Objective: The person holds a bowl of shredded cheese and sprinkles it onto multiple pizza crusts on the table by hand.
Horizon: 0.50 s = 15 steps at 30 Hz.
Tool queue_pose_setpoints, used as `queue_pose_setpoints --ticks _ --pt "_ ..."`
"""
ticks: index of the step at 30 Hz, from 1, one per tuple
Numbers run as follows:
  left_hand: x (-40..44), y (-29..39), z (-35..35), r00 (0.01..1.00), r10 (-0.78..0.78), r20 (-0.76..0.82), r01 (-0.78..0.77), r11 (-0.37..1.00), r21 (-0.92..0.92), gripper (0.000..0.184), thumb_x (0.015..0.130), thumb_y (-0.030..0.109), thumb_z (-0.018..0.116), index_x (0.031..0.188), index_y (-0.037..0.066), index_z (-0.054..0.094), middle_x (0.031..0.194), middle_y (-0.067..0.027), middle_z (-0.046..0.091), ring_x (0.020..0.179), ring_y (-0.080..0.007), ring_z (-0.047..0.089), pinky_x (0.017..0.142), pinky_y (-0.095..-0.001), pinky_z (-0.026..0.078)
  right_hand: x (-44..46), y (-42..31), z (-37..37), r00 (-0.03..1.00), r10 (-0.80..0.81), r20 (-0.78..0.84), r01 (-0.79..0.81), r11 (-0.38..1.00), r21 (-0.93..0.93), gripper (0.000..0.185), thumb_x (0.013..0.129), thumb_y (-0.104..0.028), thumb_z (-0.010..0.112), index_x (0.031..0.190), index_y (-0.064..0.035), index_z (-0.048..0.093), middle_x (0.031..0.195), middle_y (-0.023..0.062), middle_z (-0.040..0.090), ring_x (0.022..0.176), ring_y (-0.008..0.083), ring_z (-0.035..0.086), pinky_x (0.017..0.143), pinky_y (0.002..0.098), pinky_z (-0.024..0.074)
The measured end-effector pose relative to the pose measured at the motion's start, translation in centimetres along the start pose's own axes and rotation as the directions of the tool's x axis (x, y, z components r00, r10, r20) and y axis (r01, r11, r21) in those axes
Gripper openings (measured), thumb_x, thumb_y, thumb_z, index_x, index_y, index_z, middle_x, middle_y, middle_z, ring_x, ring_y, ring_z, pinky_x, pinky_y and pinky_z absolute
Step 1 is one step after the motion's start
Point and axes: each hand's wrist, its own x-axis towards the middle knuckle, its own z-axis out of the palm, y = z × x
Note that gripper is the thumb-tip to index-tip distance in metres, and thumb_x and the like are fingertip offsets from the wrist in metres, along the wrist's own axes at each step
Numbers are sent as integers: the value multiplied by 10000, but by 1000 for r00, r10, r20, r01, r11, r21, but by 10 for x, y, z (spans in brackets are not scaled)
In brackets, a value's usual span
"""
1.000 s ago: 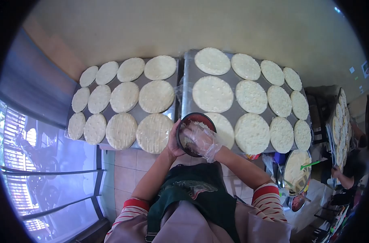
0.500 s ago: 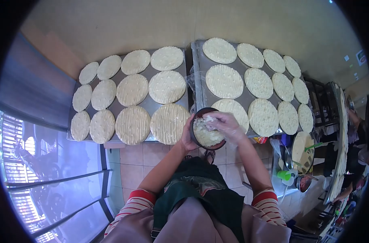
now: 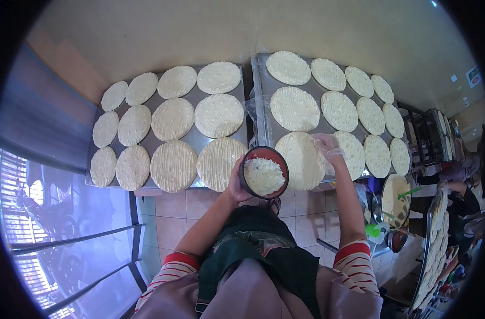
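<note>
My left hand [image 3: 236, 183] grips the side of a dark bowl [image 3: 245, 182] with a reddish-brown inside. White, crumbly shreds that look like grated cheese [image 3: 265, 178] fill much of it. My right hand [image 3: 328, 146], in a clear plastic glove, hovers over the right edge of a round, flat cream-topped piece [image 3: 301, 162] in the front row of the right tray. Its fingers are drawn together and point left; what they hold is too small to make out. The neighbouring round [image 3: 350, 154], partly behind this hand, carries white bits on top.
Several more ridged rounds lie in rows on the left metal tray [image 3: 210, 139] and the right metal tray [image 3: 264, 101]. At right stand a green cup [image 3: 373, 230], a bowl [image 3: 395, 242] and a loaded tray [image 3: 431, 250] near another person [image 3: 463, 204].
My right hand has left the bowl and moved right, over the front-row rounds. The bowl has shifted slightly left and down with my left hand. At right, the co-worker and loaded tray have moved.
</note>
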Motion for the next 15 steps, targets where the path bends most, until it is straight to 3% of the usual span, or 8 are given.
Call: queue_pose_setpoints --ticks 1,5,7,10,15 --pt "-4 0 -2 1000 2 -4 -2 1000 -3 718 857 630 388 1359 117 402 1355 -150 451 1228 -350 452 1030 -540 329 6 5 4 977 -208 -42 189 944 -272 214 800 -149 616 989 -78 685 902 112 677 874 217 641 772 323 497" --pt "-19 -2 -11 997 32 -69 -32 999 2 718 855 629 395 1358 116 400 1358 -153 445 1233 -358 444 1028 -544 328 27 -12 27 981 -190 -39 151 875 -459 214 774 -169 604 964 -122 692 897 140 661 853 279 631 766 369 496" --pt "-25 -3 -14 997 15 -71 -17 999 -28 715 856 626 397 1357 116 401 1358 -153 446 1234 -358 442 1026 -544 330 35 -24 39 981 -192 29 169 769 -617 177 796 -181 572 916 -119 686 864 142 649 835 321 617 747 403 488" --pt "-34 -7 -17 998 -2 -60 1 1000 -24 705 860 619 398 1355 118 404 1356 -149 449 1235 -348 445 1027 -536 332 28 -41 45 944 -325 59 314 827 -467 140 789 -177 561 848 -119 674 844 148 632 812 334 609 734 413 483" --pt "-40 -12 -23 993 -4 -118 3 1000 -7 697 857 614 416 1354 125 406 1354 -128 456 1235 -321 451 1037 -515 327 22 -43 68 932 -357 63 348 829 -437 143 794 -174 549 844 -113 667 856 153 627 811 347 597 748 426 474"
